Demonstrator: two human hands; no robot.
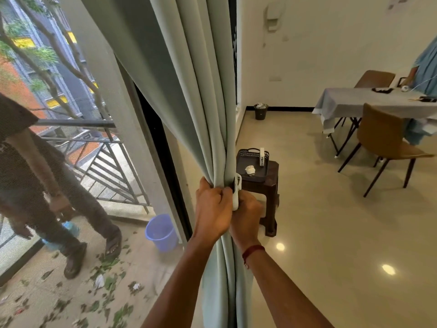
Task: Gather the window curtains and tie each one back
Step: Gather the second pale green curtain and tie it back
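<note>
A pale green curtain (189,95) hangs from the top and is bunched into tight folds at waist height. My left hand (212,209) grips the bunched folds from the left side. Close against it on the right, my right hand (247,209) holds a white tieback strap (237,192) with a dark inner face, which wraps around the right edge of the bunch. Below my hands the curtain falls straight down between my forearms. How the strap's ends meet is hidden behind my fingers.
A dark stool (264,190) with a black basket tray (253,162) stands just behind the curtain. On the balcony to the left are a person (47,185) and a lilac bucket (160,233). At the right stand a covered table (369,102), brown chairs (383,143) and a bin (260,111).
</note>
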